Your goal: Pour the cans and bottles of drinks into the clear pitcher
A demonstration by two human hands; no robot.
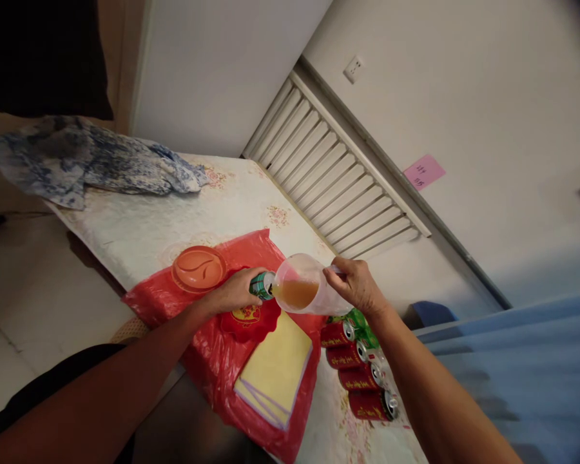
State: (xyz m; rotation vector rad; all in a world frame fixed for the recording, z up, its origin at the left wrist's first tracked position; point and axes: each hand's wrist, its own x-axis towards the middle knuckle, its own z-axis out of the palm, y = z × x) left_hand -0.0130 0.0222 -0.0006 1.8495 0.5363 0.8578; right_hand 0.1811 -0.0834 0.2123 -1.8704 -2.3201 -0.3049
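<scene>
My left hand (238, 290) is wrapped around a green drink can (261, 286), its top facing right. My right hand (356, 285) grips the handle of a translucent plastic jug (297, 264) with amber-brown liquid (297, 294) in it. The jug is tilted so that its lip meets the can's open end, and liquid reaches the lip there. Whether it is flowing I cannot tell. Below the can is a red scalloped dish (265, 327) with a yellow design. A folded yellow cloth (276, 364) lies beside the dish on a red plastic sheet (200, 348).
An orange round lidded container (199, 268) rests at the sheet's left. Several red cans (345, 356) and green cans (364, 330) lie near my right forearm. Crumpled blue-white fabric (140, 164) is on the table's far end. A radiator (333, 174) borders the flowered tablecloth (236, 206).
</scene>
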